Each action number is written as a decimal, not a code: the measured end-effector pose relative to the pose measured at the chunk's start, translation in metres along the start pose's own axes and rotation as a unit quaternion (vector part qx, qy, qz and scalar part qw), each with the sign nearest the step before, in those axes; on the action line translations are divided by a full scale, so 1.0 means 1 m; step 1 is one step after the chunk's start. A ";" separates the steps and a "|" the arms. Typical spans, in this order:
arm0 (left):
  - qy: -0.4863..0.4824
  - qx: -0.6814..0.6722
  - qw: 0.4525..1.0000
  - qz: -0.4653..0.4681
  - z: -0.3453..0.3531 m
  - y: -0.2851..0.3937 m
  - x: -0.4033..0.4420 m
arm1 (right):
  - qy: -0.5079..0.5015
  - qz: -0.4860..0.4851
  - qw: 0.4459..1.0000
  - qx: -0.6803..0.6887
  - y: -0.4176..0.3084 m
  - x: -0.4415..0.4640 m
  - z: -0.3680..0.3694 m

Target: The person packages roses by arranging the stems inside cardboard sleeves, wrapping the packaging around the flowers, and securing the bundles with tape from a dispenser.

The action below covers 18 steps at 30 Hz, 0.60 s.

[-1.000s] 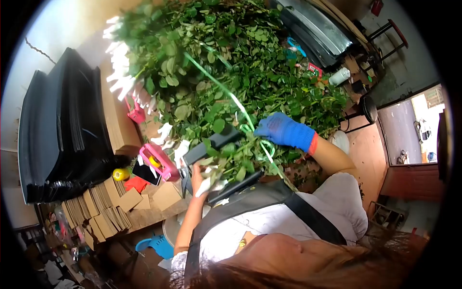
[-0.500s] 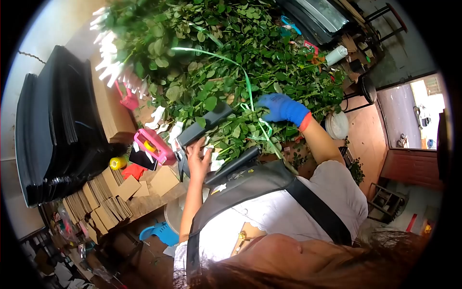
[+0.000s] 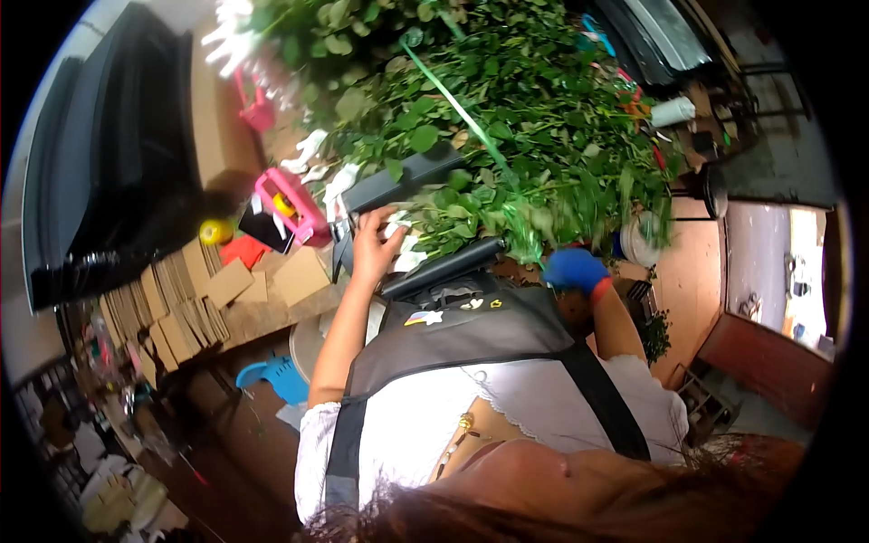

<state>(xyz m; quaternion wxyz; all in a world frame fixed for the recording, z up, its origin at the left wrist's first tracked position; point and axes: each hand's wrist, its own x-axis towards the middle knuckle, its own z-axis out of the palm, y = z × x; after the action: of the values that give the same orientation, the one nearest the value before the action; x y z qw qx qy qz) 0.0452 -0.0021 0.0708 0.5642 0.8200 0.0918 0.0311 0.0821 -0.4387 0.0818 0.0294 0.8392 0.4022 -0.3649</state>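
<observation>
My bare left hand (image 3: 373, 242) rests against white-wrapped ends (image 3: 403, 258) of leafy stems, thumb and forefinger apart. Its far fingers are partly hidden. Just beyond it lies a dark grey bar (image 3: 407, 176), and a black padded bar (image 3: 453, 267) lies closer to my body. Between the bars is a bunch of green leafy stems (image 3: 448, 217). My right hand (image 3: 575, 270), in a blue glove with an orange cuff, is closed at the near end of a green strap (image 3: 466, 118) that runs taut over the leaves. Leaves beside the glove are blurred.
A big heap of leafy stems (image 3: 534, 90) covers the far side. A pink holder (image 3: 291, 208), yellow tape roll (image 3: 215, 232) and cardboard pieces (image 3: 303, 276) lie left. A black stack (image 3: 118, 163) stands far left; a blue chair (image 3: 276, 376) is below the table edge.
My right hand has come down off the leaves toward my body. The looping green strap is now pulled straighter. My left hand stays at the white-wrapped ends, while the whole view has shifted.
</observation>
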 end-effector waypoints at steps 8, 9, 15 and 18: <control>0.016 0.013 1.000 0.017 0.002 -0.005 0.000 | -0.108 0.232 0.962 0.091 -0.012 -0.072 0.144; 0.013 0.015 1.000 0.007 0.002 -0.002 0.000 | -0.110 0.242 0.959 0.098 -0.009 -0.082 0.152; 0.007 0.017 1.000 -0.012 0.000 -0.002 0.001 | -0.093 0.294 0.944 0.115 -0.003 -0.124 0.169; 0.004 0.027 1.000 -0.011 0.002 -0.015 0.001 | 0.123 0.251 0.956 0.084 -0.022 -0.084 0.157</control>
<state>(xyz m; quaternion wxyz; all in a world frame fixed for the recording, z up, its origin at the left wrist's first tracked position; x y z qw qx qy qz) 0.0451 0.0016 0.0565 0.5419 0.8336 0.1038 0.0255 -0.0603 -0.5331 0.0255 -0.0002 0.9510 0.1470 -0.2721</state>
